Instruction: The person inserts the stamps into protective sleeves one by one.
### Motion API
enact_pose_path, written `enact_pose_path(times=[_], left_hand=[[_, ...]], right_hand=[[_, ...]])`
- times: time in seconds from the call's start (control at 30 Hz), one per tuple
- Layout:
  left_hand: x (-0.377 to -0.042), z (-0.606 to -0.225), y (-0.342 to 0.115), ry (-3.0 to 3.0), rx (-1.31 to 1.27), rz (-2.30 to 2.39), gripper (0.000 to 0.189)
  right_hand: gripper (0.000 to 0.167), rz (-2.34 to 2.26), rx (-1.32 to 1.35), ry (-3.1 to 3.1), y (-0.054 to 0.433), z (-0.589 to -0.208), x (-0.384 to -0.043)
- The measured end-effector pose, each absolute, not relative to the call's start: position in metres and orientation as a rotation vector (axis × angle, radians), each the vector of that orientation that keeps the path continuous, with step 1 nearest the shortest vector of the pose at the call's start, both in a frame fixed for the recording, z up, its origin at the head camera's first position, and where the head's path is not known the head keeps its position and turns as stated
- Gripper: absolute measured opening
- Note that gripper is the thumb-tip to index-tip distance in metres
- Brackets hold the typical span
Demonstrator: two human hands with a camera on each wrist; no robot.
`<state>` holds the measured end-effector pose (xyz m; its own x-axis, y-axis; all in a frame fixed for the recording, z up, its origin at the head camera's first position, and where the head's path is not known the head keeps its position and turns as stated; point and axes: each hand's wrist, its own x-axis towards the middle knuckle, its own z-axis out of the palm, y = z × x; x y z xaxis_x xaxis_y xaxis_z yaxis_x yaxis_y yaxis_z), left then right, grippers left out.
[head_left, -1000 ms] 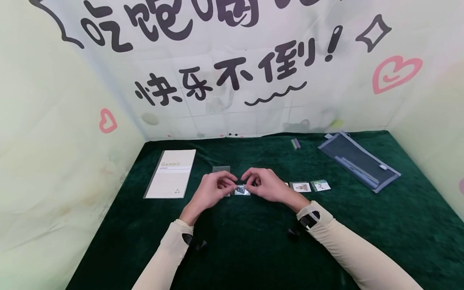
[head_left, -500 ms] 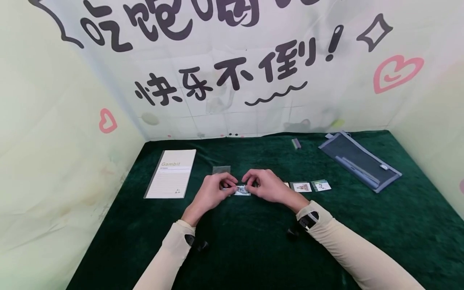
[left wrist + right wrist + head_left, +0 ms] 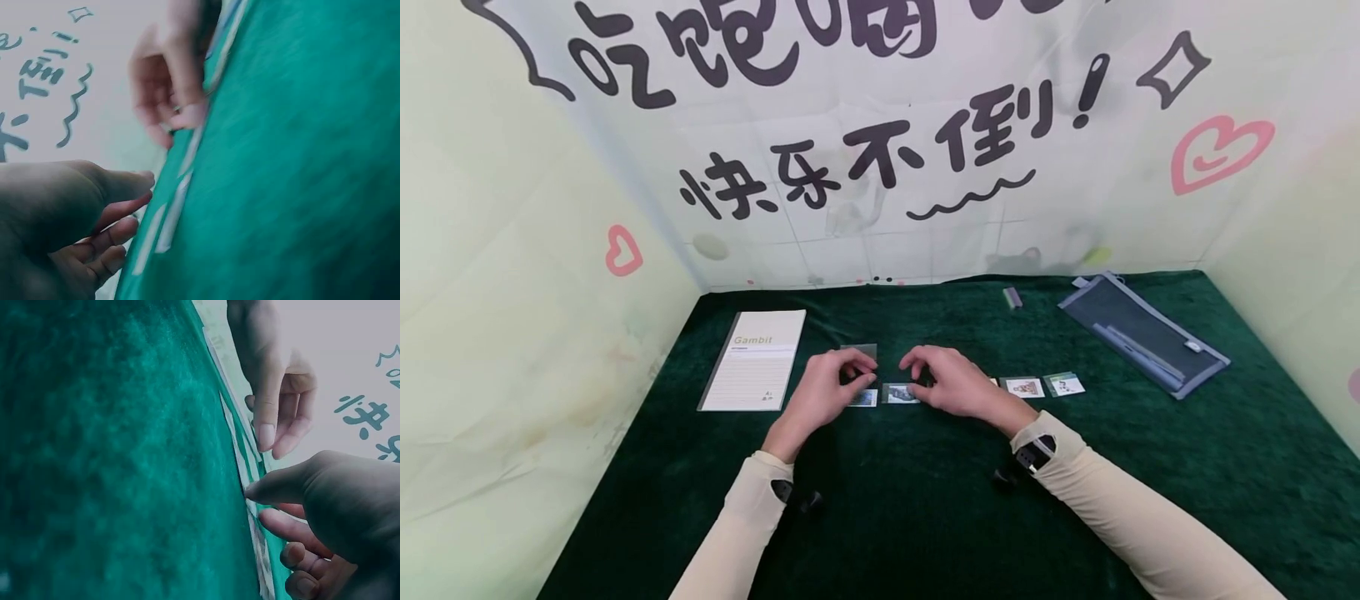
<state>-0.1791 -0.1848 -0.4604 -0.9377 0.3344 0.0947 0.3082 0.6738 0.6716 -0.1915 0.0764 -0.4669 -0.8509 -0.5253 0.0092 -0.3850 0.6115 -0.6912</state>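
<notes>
A small picture card (image 3: 900, 394) lies flat on the green cloth between the hands. My right hand (image 3: 953, 383) is at its right end, the thumb tip (image 3: 253, 489) on the card and the other fingers loosely bent. My left hand (image 3: 823, 387) hovers over a second picture card (image 3: 866, 398) just to the left, with a gap between thumb and fingers and nothing held. Behind that hand lies a clear plastic piece (image 3: 860, 350), partly covered. To the right, two more cards, one with a brown figure (image 3: 1024, 387) and one greenish-edged card (image 3: 1065, 384), continue the row.
A Gambit notebook (image 3: 754, 362) lies at the left. A blue-grey mesh zip pouch (image 3: 1150, 333) with slim items inside lies at the back right. A small purple-and-green block (image 3: 1012, 297) sits near the back edge. A printed cloth wall (image 3: 850, 242) stands behind.
My left hand has let go of the middle card's left end and drawn back to the left, uncovering the card beside it. The right hand stays almost in place at the middle card.
</notes>
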Motion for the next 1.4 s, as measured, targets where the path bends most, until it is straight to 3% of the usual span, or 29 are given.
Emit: enact_pose_path(times=[0.2, 0.67, 0.97, 1.4], left_hand=[[-0.186, -0.459, -0.204, 2.958, 0.466, 1.116, 0.017], [-0.199, -0.478, -0.213, 2.986, 0.468, 1.113, 0.037], [-0.199, -0.48, -0.214, 2.973, 0.471, 1.054, 0.043], [-0.197, -0.482, -0.209, 3.026, 0.359, 0.918, 0.05]], right_hand=[[0.034, -1.054, -0.81, 2.677, 0.059, -0.463, -0.185], [0.033, -0.867, -0.907, 2.757, 0.022, -0.469, -0.18], [0.011, -1.155, -0.884, 2.581, 0.022, -0.466, -0.179], [0.009, -1.295, -0.823, 2.499, 0.028, -0.464, -0.178]])
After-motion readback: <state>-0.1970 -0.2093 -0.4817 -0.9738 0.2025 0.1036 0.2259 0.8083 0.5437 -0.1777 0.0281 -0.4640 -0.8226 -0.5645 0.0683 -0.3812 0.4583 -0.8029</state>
